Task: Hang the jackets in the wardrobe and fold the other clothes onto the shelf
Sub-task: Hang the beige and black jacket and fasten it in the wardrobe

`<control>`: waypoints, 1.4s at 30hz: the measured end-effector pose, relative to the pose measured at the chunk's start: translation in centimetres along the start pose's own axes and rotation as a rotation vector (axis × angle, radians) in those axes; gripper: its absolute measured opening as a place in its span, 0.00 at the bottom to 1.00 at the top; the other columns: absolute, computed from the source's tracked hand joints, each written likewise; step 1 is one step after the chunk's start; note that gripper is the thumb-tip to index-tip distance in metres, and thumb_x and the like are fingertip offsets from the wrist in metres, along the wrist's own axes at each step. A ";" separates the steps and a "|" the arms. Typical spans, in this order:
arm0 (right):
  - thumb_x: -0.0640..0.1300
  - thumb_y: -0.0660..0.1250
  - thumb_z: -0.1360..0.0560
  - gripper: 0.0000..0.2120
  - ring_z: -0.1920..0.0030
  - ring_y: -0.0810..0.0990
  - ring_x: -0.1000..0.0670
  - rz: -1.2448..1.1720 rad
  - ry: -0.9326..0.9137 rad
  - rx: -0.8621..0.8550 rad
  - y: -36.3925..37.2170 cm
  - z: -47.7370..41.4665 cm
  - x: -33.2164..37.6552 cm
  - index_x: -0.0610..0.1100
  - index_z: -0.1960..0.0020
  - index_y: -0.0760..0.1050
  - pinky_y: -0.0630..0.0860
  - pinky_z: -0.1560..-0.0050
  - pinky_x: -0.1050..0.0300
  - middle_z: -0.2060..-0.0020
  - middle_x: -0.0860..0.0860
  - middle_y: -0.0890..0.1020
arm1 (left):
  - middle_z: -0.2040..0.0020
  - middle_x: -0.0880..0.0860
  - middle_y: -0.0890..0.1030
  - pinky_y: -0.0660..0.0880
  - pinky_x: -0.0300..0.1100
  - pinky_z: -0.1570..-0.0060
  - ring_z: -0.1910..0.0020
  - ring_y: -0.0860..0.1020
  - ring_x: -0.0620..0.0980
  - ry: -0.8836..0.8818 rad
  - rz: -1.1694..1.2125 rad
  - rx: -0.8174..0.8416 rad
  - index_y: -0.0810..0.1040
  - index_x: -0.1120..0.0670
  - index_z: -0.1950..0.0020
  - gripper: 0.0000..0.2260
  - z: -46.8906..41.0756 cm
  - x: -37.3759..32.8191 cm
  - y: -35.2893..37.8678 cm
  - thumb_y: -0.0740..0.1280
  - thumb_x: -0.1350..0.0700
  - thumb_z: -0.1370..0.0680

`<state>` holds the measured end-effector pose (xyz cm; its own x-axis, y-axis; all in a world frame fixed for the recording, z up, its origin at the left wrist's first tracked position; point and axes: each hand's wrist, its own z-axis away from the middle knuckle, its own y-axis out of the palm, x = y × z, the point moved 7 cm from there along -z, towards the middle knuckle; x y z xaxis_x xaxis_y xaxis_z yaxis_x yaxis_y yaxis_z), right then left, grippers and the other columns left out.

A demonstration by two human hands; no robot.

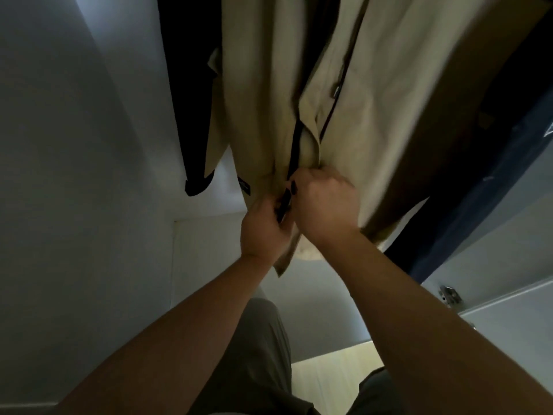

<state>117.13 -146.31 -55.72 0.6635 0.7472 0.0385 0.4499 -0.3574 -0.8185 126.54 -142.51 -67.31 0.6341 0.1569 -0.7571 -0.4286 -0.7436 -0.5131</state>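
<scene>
A beige jacket [374, 94] with a dark zipper hangs inside the wardrobe, filling the upper middle of the head view. My left hand [263, 226] pinches the dark zipper end [284, 205] at the jacket's bottom hem. My right hand [326, 205] grips the beige fabric beside the zipper, fist closed on the hem. Both forearms reach up from below. The hanger and rail are out of view.
A black garment [191, 85] hangs left of the beige jacket. A dark blue garment [493, 175] hangs at the right. The white wardrobe wall [74, 145] stands on the left, and a wardrobe door with a metal hinge [449, 295] is at the right.
</scene>
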 end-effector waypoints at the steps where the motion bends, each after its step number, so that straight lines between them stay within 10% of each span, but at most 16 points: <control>1: 0.38 0.70 0.31 0.04 0.69 0.76 0.45 -0.012 -0.007 0.005 0.0 0.3 0.4 0.43 0.64 0.79 0.64 0.70 0.59 0.71 0.47 0.79 | 0.64 0.47 0.73 0.67 0.28 0.64 0.65 0.69 0.42 0.038 -0.008 -0.025 0.70 0.51 0.59 0.09 -0.8 -1.2 -0.3 0.69 0.58 0.25; 7: 0.37 0.71 0.31 0.03 0.66 0.79 0.45 -0.002 0.001 -0.156 -3.8 -2.7 0.1 0.43 0.63 0.80 0.61 0.69 0.61 0.68 0.47 0.81 | 0.66 0.58 0.78 0.68 0.44 0.66 0.66 0.72 0.51 -0.007 -0.006 0.016 0.73 0.56 0.63 0.10 -1.8 -1.4 -0.2 0.67 0.60 0.22; 12: 0.37 0.71 0.29 0.04 0.69 0.78 0.46 0.039 0.008 -0.260 -7.0 -4.6 0.0 0.43 0.62 0.79 0.61 0.72 0.62 0.68 0.48 0.80 | 0.67 0.44 0.71 0.66 0.32 0.67 0.68 0.69 0.41 0.076 0.001 -0.018 0.68 0.49 0.62 0.10 -4.7 -5.3 -1.7 0.63 0.52 0.22; 16: 0.42 0.63 0.25 0.08 0.69 0.79 0.45 0.010 0.036 -0.211 -6.7 -4.2 0.1 0.43 0.58 0.81 0.62 0.70 0.61 0.64 0.48 0.82 | 0.62 0.54 0.76 0.74 0.45 0.56 0.60 0.75 0.52 0.154 0.105 0.002 0.72 0.58 0.59 0.08 -7.2 -7.7 -1.7 0.60 0.59 0.20; 22: 0.40 0.69 0.24 0.04 0.71 0.78 0.44 -0.013 0.078 -0.356 -10.5 -6.7 -1.0 0.43 0.58 0.81 0.67 0.74 0.60 0.64 0.49 0.81 | 0.69 0.42 0.70 0.64 0.29 0.68 0.69 0.67 0.39 0.171 0.106 -0.077 0.69 0.49 0.65 0.10 -7.1 -8.8 -3.3 0.62 0.51 0.24; 42: 0.44 0.62 0.22 0.09 0.58 0.82 0.41 0.103 -0.004 -0.337 -18.5 -10.9 -0.8 0.46 0.45 0.79 0.77 0.66 0.50 0.54 0.48 0.81 | 0.57 0.56 0.81 0.69 0.37 0.60 0.59 0.77 0.50 0.325 0.087 -0.304 0.79 0.60 0.54 0.06 -11.3 -18.9 -8.1 0.73 0.61 0.27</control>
<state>114.82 -146.45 -34.35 0.7140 0.6992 -0.0371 0.5530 -0.5956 -0.5827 125.28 -146.82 -44.28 0.7942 -0.0908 -0.6009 -0.3116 -0.9097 -0.2744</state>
